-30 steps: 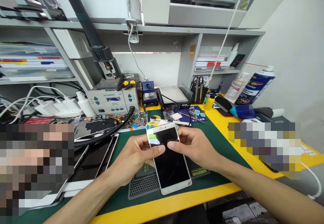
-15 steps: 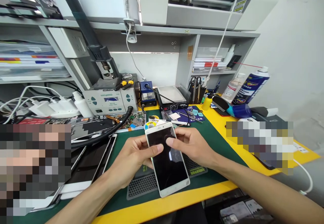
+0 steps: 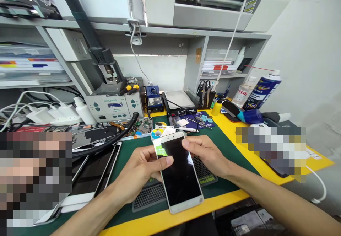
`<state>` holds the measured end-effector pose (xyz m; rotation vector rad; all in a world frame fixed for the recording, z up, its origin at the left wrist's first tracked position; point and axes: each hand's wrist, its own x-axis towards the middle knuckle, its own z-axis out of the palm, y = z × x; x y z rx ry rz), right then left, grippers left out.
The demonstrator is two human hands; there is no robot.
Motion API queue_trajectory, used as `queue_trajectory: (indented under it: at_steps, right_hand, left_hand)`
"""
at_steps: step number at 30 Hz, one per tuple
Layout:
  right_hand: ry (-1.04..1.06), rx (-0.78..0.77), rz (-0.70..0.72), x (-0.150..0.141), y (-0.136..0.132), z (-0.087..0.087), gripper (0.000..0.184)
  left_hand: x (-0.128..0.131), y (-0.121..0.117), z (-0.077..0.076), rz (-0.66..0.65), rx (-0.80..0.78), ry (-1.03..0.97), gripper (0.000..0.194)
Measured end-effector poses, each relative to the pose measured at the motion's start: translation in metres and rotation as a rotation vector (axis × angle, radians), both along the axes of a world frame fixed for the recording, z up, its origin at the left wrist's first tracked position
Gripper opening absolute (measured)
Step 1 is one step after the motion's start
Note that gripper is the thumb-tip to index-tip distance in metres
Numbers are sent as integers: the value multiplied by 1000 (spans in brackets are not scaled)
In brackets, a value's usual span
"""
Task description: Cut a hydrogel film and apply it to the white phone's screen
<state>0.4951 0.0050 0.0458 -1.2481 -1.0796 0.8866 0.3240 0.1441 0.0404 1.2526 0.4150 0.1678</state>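
Observation:
A white smartphone with a dark front is held over the bench, tilted, its lower end toward me. My left hand grips its left edge, thumb on the glass, fingers mostly hidden behind. My right hand is closed on the upper right edge, thumb tip near the rim. A green patch with white marks shows at the screen's upper left; whether it is a reflection I cannot tell. Beneath the phone lies a dark honeycomb-patterned pad on the green mat.
Behind the phone are a solder spool and a flat heating plate. To the left stand a rework station, circuit boards and tablet-like panels. A spray can and yellow bottle are at the right.
My right thumb has moved from the screen toward its upper right edge. The phone has shifted slightly down and right, and a green patch now shows on its screen.

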Motion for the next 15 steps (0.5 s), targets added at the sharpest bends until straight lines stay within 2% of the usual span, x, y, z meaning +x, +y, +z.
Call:
queue_trajectory:
  at_steps: [3, 8, 15]
  right_hand:
    - [23, 31, -27, -7, 4, 3, 32]
    - [-26, 12, -107, -15, 8, 8, 27]
    - [-53, 25, -49, -6, 4, 12, 28]
  left_hand:
    - [0, -3, 2, -9, -9, -18, 31]
    - [3, -8, 0, -49, -12, -9, 31]
    - [5, -5, -5, -85, 64, 47, 40]
